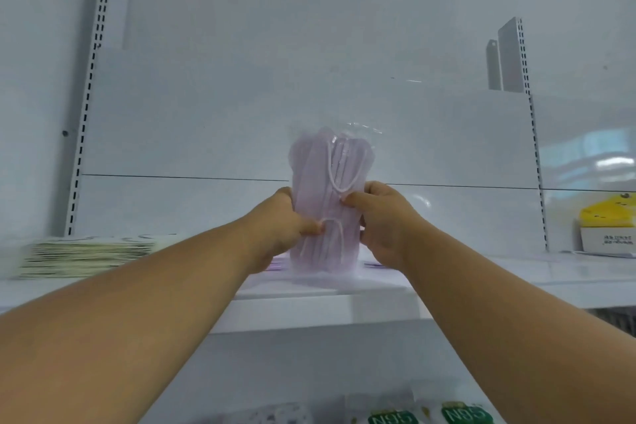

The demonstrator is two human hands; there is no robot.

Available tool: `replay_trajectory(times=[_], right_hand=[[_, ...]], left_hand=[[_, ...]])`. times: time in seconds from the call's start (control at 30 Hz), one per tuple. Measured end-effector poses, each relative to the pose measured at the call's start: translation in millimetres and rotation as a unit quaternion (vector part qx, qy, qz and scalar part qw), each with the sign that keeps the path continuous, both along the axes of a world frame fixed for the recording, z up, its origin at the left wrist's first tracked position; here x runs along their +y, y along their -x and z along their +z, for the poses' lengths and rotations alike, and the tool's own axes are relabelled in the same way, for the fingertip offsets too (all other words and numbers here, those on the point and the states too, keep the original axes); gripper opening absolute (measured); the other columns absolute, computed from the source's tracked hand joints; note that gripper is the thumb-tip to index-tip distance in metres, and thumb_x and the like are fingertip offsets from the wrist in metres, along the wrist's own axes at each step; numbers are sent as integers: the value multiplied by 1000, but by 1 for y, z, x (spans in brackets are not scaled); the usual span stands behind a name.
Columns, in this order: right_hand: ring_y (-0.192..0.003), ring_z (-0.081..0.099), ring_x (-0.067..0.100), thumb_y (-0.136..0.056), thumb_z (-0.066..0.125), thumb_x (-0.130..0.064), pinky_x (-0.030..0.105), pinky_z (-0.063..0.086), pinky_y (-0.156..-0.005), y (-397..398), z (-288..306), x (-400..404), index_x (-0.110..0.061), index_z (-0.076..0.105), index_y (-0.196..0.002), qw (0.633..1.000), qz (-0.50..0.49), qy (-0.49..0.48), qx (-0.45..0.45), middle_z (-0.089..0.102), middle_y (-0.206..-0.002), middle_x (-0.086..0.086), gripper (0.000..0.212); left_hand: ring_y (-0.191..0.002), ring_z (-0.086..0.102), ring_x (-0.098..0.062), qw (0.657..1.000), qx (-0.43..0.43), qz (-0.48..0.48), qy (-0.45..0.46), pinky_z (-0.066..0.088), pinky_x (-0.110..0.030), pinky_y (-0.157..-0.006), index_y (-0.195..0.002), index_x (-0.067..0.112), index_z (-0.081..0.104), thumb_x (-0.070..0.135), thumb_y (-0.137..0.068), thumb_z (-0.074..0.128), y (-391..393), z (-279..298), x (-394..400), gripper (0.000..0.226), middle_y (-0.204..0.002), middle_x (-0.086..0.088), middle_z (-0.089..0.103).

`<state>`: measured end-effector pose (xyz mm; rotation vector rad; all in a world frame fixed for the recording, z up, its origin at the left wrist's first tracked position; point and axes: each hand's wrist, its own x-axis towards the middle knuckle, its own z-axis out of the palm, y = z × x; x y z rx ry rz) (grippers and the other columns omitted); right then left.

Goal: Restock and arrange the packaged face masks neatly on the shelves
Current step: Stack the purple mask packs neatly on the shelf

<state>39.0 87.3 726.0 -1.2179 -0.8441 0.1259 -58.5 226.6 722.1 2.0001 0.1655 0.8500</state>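
Observation:
A clear plastic pack of pale purple face masks (330, 162) stands upright on the white shelf (481, 272), its bottom edge on the shelf surface. My left hand (285, 224) grips its left side with the thumb across the front. From the other side my right hand (382, 217) holds it, thumb pressed on the front near an ear loop. Both arms reach forward from the lower corners.
A flat stack of greenish mask packs (86, 256) lies on the shelf at the left. A yellow and white box (607, 227) stands at the far right. Packs with green labels (464, 415) lie on the lower shelf. Slotted uprights (86, 107) flank the white back panel.

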Motion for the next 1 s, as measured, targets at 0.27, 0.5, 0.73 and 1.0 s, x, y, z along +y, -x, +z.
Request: replay_trajectory(times=[0.27,0.5,0.73,1.0], right_hand=[[-100,67,22,-77,78,-4,41,53,-90,-4,31,-23,-20,62,-111,993,-41,26,-108,70,-109,8,41],[-102,66,25,-73,84,-7,33,50,-86,-14,12,-35,-21,59,-121,982,-50,131,-127,70,-115,8,55],[-111,65,42,-79,69,11,52,49,-103,-14,4,-37,2,71,-108,982,15,137,-128,70,-113,25,30],[-95,71,27,-83,65,14,39,58,-89,-22,-12,-38,1,69,-113,996,7,78,-47,74,-109,15,33]], left_hand=[[-103,66,-21,935,129,96,-316,53,-42,-94,-117,24,59,20,-71,85,55,57,5,54,-110,2,69],[-102,60,-17,873,193,135,-428,50,-32,-89,-112,35,54,21,-85,74,70,52,0,36,-110,10,62],[-89,58,-12,868,170,155,-441,45,-27,-72,-104,32,56,29,-85,73,67,42,-3,26,-102,10,61],[-99,68,-31,995,-45,76,44,54,-45,-94,-105,17,60,1,-81,79,73,-2,36,34,-112,-16,68]])
